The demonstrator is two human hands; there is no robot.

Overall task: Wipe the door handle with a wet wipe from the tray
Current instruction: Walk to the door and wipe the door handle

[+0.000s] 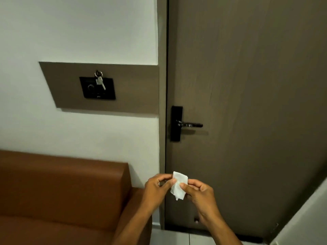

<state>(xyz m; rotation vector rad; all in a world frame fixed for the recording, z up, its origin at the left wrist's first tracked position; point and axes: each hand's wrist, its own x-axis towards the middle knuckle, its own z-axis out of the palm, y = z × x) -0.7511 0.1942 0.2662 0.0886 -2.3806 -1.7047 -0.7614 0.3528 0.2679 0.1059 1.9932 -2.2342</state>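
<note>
A small white wet wipe [178, 184], partly folded, hangs between both hands low in the middle of the view. My left hand [155, 189] pinches its upper left edge and my right hand [200, 191] pinches its right side. The black lever door handle [190, 124] on its black plate [176, 121] sticks out to the right on the grey-brown door [247, 85], well above the hands and apart from them. The door is closed. No tray is in view.
A brown leather sofa [62, 191] fills the lower left, its arm close to my left forearm. On the wall, a brown panel holds a black switch plate [97, 88] with a key hanging in it. A white wall edge [304, 218] slants in at lower right.
</note>
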